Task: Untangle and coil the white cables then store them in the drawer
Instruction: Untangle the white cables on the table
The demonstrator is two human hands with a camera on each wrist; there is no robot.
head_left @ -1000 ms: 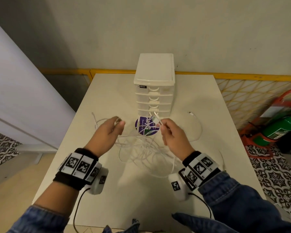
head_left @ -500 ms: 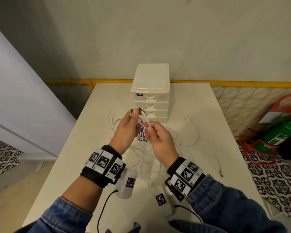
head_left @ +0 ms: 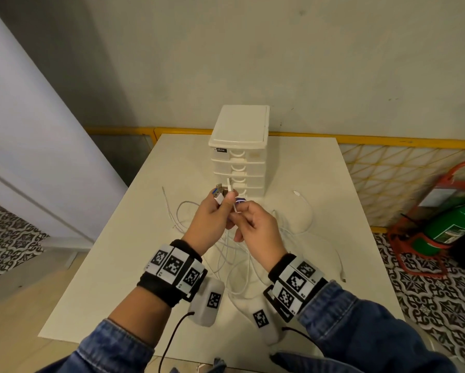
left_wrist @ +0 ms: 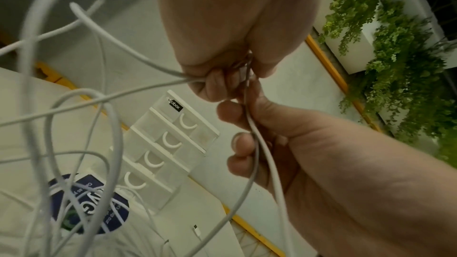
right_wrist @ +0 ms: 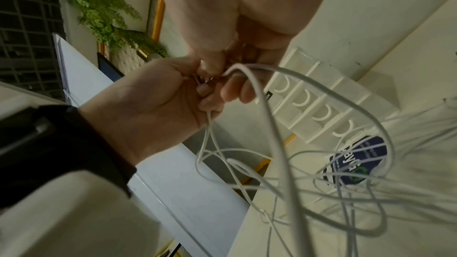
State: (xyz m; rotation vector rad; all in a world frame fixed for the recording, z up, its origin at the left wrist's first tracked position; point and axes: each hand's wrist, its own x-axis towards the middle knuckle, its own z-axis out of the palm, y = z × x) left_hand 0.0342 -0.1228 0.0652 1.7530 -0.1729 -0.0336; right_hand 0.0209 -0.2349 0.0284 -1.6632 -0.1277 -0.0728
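A tangle of white cables [head_left: 236,257] lies on the white table [head_left: 301,168] in front of a white drawer unit [head_left: 239,160] whose drawers are all closed. My left hand [head_left: 222,201] is raised above the tangle and grips two cable plugs [head_left: 220,195], a USB end and a slimmer white one. My right hand [head_left: 238,215] is right beside it and pinches a cable just below those plugs. In the left wrist view the cable [left_wrist: 262,144] runs down through the right hand's fingers [left_wrist: 237,142]. The right wrist view shows loops [right_wrist: 277,144] hanging from both hands.
A loose cable end [head_left: 295,193] lies right of the drawer unit and another [head_left: 343,277] near the table's right edge. A blue round sticker [left_wrist: 91,202] is on the table under the cables. A green fire extinguisher [head_left: 446,230] stands on the floor at right.
Both hands have risen from the table and come together in front of the drawer unit, lifting cable ends. The plug that the right hand held now sits in the left hand's grip.
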